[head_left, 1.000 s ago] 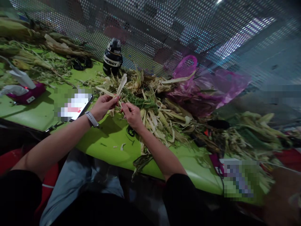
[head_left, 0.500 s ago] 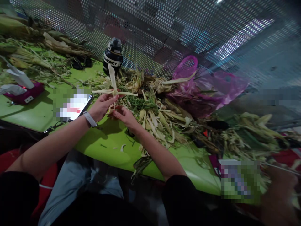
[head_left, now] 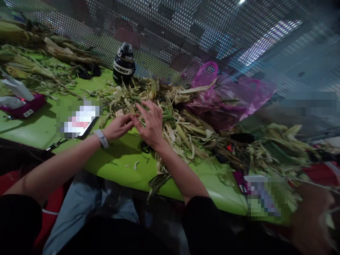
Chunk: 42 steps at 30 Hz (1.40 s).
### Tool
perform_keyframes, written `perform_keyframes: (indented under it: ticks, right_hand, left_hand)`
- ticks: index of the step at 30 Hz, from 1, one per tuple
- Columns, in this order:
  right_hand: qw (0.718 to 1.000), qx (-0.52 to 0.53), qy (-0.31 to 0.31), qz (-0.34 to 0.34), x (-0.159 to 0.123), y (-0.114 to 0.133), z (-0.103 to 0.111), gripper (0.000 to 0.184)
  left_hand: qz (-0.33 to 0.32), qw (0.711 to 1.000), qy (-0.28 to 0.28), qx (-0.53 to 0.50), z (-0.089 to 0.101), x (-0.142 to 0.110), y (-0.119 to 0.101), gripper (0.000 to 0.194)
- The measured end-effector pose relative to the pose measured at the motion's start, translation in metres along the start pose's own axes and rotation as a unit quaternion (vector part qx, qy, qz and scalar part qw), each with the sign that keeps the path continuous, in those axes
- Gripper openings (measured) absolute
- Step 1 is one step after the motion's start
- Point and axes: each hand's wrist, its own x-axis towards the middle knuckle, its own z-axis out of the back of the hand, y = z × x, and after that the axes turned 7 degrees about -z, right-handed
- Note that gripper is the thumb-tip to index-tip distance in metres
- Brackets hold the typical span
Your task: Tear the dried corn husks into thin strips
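Note:
My left hand (head_left: 120, 126), with a pale watch band on its wrist, is closed in a pinch around pale corn husk strips (head_left: 129, 107). Part of the folded husk is hidden behind the fingers. My right hand (head_left: 152, 124) meets those fingertips with its thumb. Its other fingers are raised and spread apart over the husk. Just beyond and to the right lies a heap of dried corn husks (head_left: 183, 132), mixed with green strands (head_left: 168, 115). A lit phone (head_left: 82, 118) rests on the green table (head_left: 117, 159) left of my left hand.
A dark bottle (head_left: 124, 67) stands behind the husks, against a perforated metal panel (head_left: 164, 46). At the back right is a pink plastic bag (head_left: 225, 102). A purple box with white plugs (head_left: 25, 106) sits at the left. Blurred at the lower right is another person's arm (head_left: 312, 212).
The upright strip and the side strips of the husk cross no longer stick out. My right hand has risen from underneath to the front of the husk, its fingers spreading.

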Motion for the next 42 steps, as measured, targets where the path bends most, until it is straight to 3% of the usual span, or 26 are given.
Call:
perform_keyframes:
  ticks: [5, 10, 13, 15, 17, 19, 21, 23, 26, 29, 32, 36, 39, 42]
  right_hand:
    - [0.999, 0.034, 0.002, 0.002, 0.001, -0.006, -0.004, 0.024]
    - [0.996, 0.078, -0.046, -0.012, -0.001, -0.006, -0.010, 0.022]
    - [0.995, 0.093, -0.047, -0.012, 0.000, -0.005, -0.011, 0.022]
    - [0.994, 0.098, -0.051, -0.011, 0.002, -0.003, -0.007, 0.021]
    - [0.993, 0.101, -0.068, -0.007, 0.004, -0.001, 0.000, 0.021]
    - [0.992, 0.102, -0.079, -0.003, 0.005, 0.001, 0.006, 0.021]
    - [0.993, 0.098, -0.068, -0.006, 0.005, 0.000, 0.009, 0.020]
    - [0.995, 0.081, -0.061, -0.018, 0.005, -0.002, 0.008, 0.021]
    - [0.996, 0.038, -0.051, -0.061, 0.005, -0.008, 0.002, 0.029]
    - [0.993, 0.052, 0.047, -0.098, 0.005, -0.012, -0.004, 0.034]
    - [0.988, 0.061, 0.119, -0.074, 0.001, -0.010, -0.011, 0.036]
    - [0.989, 0.072, 0.125, -0.041, -0.004, -0.004, -0.016, 0.036]
    - [0.966, 0.173, 0.105, -0.164, -0.003, -0.006, -0.012, 0.040]
    - [0.898, 0.296, 0.153, -0.287, -0.001, -0.009, -0.010, 0.051]
  left_hand:
    - [0.000, 0.997, 0.060, 0.042, -0.002, 0.000, -0.002, 0.032]
    - [0.017, 0.990, 0.136, 0.011, 0.000, 0.002, -0.012, 0.036]
    - [0.063, 0.987, 0.139, -0.055, -0.002, 0.002, -0.014, 0.036]
    - [0.092, 0.984, 0.101, -0.117, -0.003, 0.001, -0.011, 0.034]
    - [0.113, 0.979, 0.018, -0.172, -0.002, 0.002, -0.008, 0.033]
    - [0.126, 0.961, -0.079, -0.233, 0.001, 0.003, -0.005, 0.034]
    - [0.137, 0.933, -0.135, -0.304, 0.004, 0.005, -0.004, 0.034]
    - [0.140, 0.913, -0.154, -0.351, 0.007, 0.007, -0.004, 0.032]
    - [0.129, 0.907, -0.175, -0.360, 0.007, 0.008, -0.004, 0.030]
    - [0.116, 0.919, -0.192, -0.325, 0.005, 0.009, -0.001, 0.030]
    - [0.121, 0.939, -0.210, -0.244, 0.005, 0.008, 0.003, 0.026]
    - [0.131, 0.942, -0.230, -0.206, 0.006, 0.008, 0.005, 0.022]
    - [0.137, 0.920, -0.229, -0.286, 0.006, 0.009, 0.003, 0.021]
    - [0.127, 0.896, -0.238, -0.351, 0.004, 0.010, -0.001, 0.022]
